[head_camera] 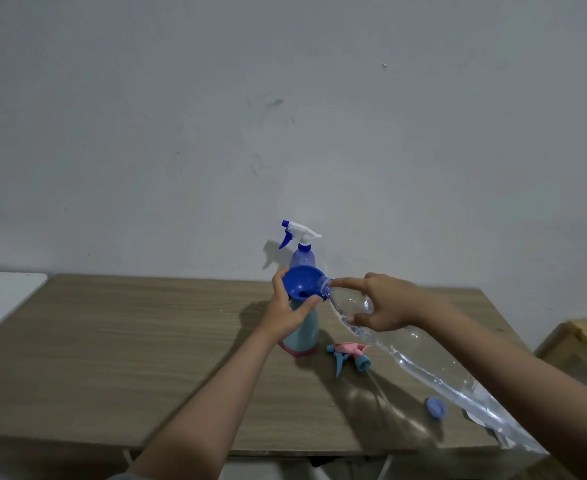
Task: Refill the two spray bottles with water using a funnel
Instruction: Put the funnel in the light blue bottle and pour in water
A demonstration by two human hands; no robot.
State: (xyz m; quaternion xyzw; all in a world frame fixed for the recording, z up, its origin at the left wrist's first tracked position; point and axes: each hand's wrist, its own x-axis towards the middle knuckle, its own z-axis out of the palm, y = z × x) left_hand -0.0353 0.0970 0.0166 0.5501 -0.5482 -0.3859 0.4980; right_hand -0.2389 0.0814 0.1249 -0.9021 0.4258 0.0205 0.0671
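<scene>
A blue funnel [300,286] sits in the neck of a pale blue spray bottle with a pink base [302,336] on the wooden table [112,341]. My left hand [290,311] grips the funnel's rim and the bottle's neck. My right hand [383,304] holds a large clear water bottle [423,362] tilted, its mouth resting on the funnel's right rim. Behind stands a second spray bottle [302,254], blue with a white and blue trigger head. The pink and blue trigger head [349,355] lies on the table to the right of the pale bottle.
A small blue cap [435,407] lies near the table's front right. A white surface [1,296] adjoins the table on the left, and a wooden piece of furniture [583,344] stands at the right. A grey wall rises right behind the table.
</scene>
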